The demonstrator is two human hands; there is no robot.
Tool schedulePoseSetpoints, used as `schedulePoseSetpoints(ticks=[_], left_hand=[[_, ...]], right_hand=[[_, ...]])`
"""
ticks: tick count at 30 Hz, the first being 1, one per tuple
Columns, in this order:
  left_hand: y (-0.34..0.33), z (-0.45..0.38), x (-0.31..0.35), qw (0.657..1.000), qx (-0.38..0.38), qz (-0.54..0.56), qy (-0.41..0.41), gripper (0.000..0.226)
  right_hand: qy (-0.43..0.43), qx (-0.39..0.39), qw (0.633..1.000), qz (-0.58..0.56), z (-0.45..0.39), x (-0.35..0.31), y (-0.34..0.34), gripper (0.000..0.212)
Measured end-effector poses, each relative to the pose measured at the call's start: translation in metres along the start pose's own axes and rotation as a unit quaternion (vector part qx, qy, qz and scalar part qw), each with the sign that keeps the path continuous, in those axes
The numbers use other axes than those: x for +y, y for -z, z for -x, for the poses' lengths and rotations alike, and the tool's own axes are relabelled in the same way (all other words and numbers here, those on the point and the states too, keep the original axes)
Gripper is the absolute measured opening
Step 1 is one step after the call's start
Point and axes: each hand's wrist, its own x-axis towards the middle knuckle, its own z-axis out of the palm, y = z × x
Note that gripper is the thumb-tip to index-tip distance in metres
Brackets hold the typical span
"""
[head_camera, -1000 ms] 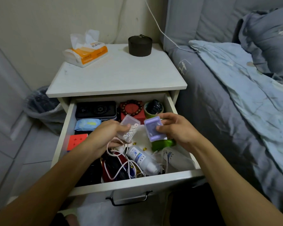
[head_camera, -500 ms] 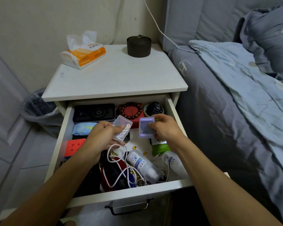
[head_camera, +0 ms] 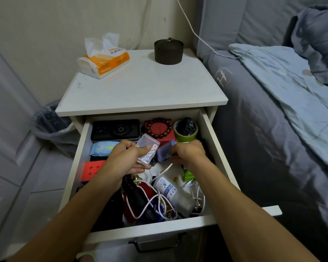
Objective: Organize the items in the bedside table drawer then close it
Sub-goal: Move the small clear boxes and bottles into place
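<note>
Both hands are down inside the open drawer of the white bedside worktop. The left hand curls round a clear plastic case with small dice inside, holding it tilted, its long axis running from near-left up to far-right. The right hand pinches a small purple case at its right edge, just beside the clear one; whether the two cases touch cannot be told. Directly beyond both hands lies the tidied back row: a black flat device, a red box with a bead bracelet on it, and a green tape roll. The free spot seems to be the bare patch just in front of the red box, closest to the right hand, so the purple case probably goes down first. Nearer the front, a white cable, a white bottle and dark objects lie tangled and unsorted. What sits under the forearms is hidden, the right fingertips are out of sight behind the hand, and the dark items at the front left are too dim to identify.
</note>
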Motion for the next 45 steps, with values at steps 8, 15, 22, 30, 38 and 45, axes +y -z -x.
schedulePoseSetpoints(ticks=[8, 15, 22, 30, 38, 45], left_hand=[[-0.001, 0.000, -0.002, 1.000, -0.010, -0.005, 0.000, 0.040], [0.000, 0.000, -0.004, 1.000, -0.012, -0.017, -0.009, 0.040], [0.000, 0.002, -0.006, 0.999, -0.009, -0.042, -0.028, 0.031], [-0.003, 0.002, -0.006, 0.997, -0.012, -0.058, -0.042, 0.029], [-0.005, 0.006, -0.005, 0.995, -0.014, -0.081, -0.062, 0.026], [-0.006, 0.005, -0.008, 0.995, -0.009, -0.080, -0.062, 0.028]], right_hand=[[0.080, 0.021, 0.981, 0.176, 0.021, 0.001, 0.011, 0.016], [0.173, 0.034, 0.914, 0.366, 0.024, 0.003, 0.006, 0.019], [0.180, 0.050, 0.894, 0.407, 0.026, 0.001, 0.012, 0.023], [0.210, 0.084, 0.834, 0.503, 0.021, 0.005, 0.024, 0.049], [0.240, 0.096, 0.785, 0.563, 0.015, 0.002, 0.017, 0.061], [0.231, 0.092, 0.818, 0.518, 0.012, 0.008, 0.016, 0.059]])
